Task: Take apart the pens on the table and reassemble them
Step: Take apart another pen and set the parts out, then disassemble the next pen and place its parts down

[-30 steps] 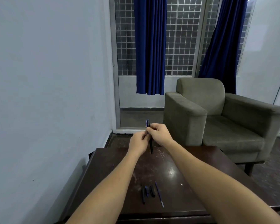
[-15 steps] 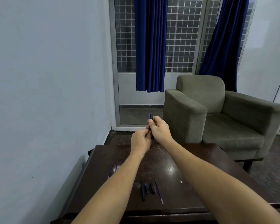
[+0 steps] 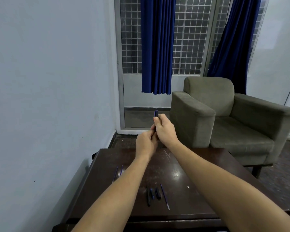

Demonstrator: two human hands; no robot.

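Both hands hold one dark pen [image 3: 156,114] upright above the far edge of the dark wooden table [image 3: 182,164]. My right hand [image 3: 164,129] grips its upper part, with the blue-tipped top sticking out above the fingers. My left hand [image 3: 146,143] is closed around its lower end, which is hidden. On the table near me lie a black pen barrel [image 3: 148,195], two short dark pen pieces [image 3: 155,193] and a thin blue refill [image 3: 165,196]. Two more thin blue refills [image 3: 118,171] lie at the table's left side, partly behind my left forearm.
A grey-green armchair [image 3: 224,118] stands just beyond the table's far right corner. A pale wall [image 3: 49,97] runs close along the left side. Behind are a gridded glass door and blue curtains [image 3: 157,47].
Both hands have risen slightly with the pen and stay together. The view has tilted so the two refills at the table's left now show.
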